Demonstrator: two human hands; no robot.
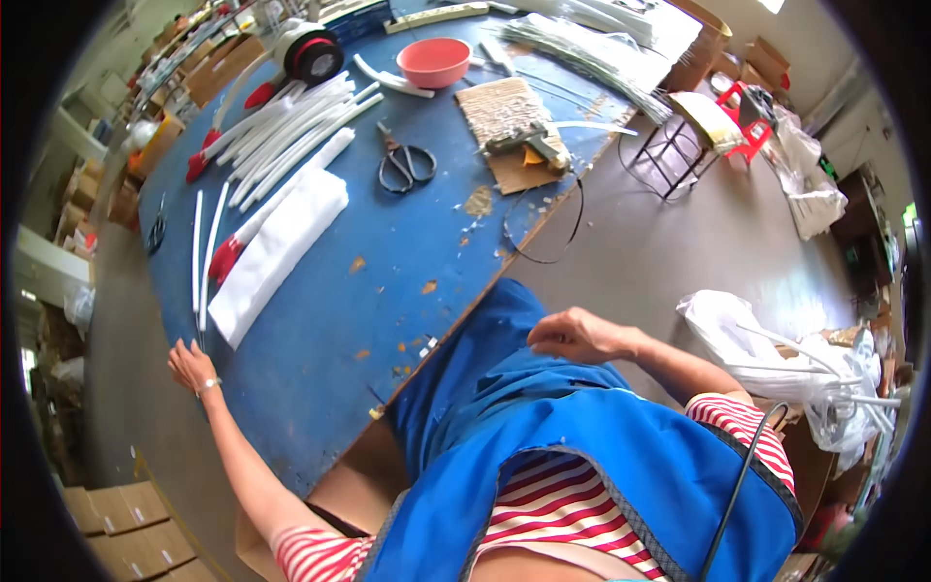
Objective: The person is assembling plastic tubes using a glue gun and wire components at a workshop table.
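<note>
Blue worktable (320,320) on grey concrete floor (718,242), cardboard boxes (126,524) stacked nearby, bright daylight thru workshop.

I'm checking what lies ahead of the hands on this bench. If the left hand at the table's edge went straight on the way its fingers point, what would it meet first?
Most likely the thin white rods, lying just beyond the fingers of the left hand on the blue table. The folded white sheet lies slightly to their right. Depth is hard to judge in this fisheye view.

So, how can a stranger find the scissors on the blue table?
Start at the blue table and find the pink bowl at its far edge. The scissors lie nearer, between the white tubes and the cardboard sheet. They alone are dark with looped handles.
</note>
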